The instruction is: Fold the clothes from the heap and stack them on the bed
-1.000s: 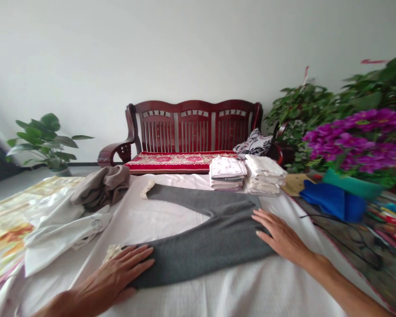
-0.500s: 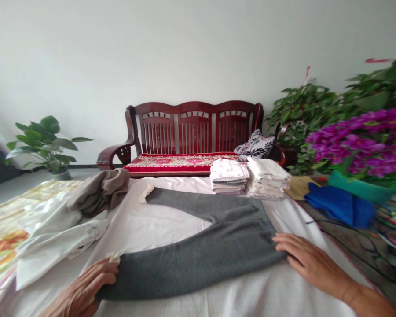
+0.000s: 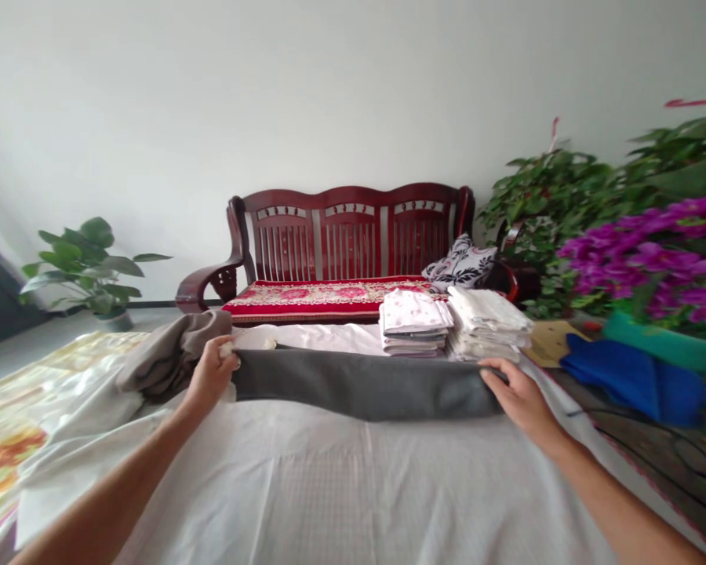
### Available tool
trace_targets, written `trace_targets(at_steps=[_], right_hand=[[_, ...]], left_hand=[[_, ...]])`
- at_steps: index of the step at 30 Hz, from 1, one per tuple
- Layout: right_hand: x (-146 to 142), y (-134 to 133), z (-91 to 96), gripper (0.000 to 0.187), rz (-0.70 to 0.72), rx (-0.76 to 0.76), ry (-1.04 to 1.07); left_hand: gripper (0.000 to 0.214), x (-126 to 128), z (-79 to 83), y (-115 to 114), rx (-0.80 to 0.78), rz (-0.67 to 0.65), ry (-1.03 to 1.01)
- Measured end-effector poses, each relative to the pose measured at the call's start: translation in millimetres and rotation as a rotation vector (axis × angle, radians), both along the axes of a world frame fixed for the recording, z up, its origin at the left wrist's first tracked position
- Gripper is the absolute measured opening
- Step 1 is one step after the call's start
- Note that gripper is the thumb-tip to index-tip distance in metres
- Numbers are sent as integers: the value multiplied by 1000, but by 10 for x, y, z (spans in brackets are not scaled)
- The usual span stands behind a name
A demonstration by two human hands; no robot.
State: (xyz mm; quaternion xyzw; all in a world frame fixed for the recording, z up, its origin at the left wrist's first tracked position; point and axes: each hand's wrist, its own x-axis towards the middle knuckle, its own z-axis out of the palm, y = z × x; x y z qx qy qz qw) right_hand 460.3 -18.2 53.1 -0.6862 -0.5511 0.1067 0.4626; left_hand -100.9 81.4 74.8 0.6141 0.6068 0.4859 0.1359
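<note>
A pair of dark grey trousers (image 3: 358,384) is stretched sideways between my two hands, one leg raised over the other. My left hand (image 3: 212,369) grips the cuff end, where cream lace trim shows at the fingers. At the waist end, my right hand (image 3: 518,392) pinches the edge of the cloth. Most of the far leg is hidden behind the lifted one; a bit of its lace cuff (image 3: 269,344) peeks out. A pale sheet (image 3: 329,486) lies beneath.
Two stacks of folded clothes, a patterned one (image 3: 415,312) and a white one (image 3: 487,310), stand beyond the trousers. Crumpled brown clothing (image 3: 176,353) lies at left. Behind is a wooden bench (image 3: 347,235); purple flowers (image 3: 653,251) and blue cloth (image 3: 635,377) are at right.
Both hands have moved away from me, lifting the near trouser leg up and over toward the far one. The trousers, spread flat before, now form a single band.
</note>
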Motion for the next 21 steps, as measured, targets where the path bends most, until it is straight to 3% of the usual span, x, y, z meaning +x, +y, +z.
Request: trace_targets(at_steps=[5,9,15,18,21], right_hand=[[-19,333,-150,33,-96,-19,-29],[23,416,-233,35,-186,-81,-54],[152,346,-366,54,-113,-107,157],[204,260,-468,69,-50,-133,279],[195,216,-541,75,-37,-113,261]], left_hand=[[46,187,-15,670,-199,-25,3],[44,292,-136,987,-254,22,22],[44,324,-321,1074,-334,15,13],[55,277,-339,1046,-349,-78,-14],[68,217,-363,1039,-382,-105,39]])
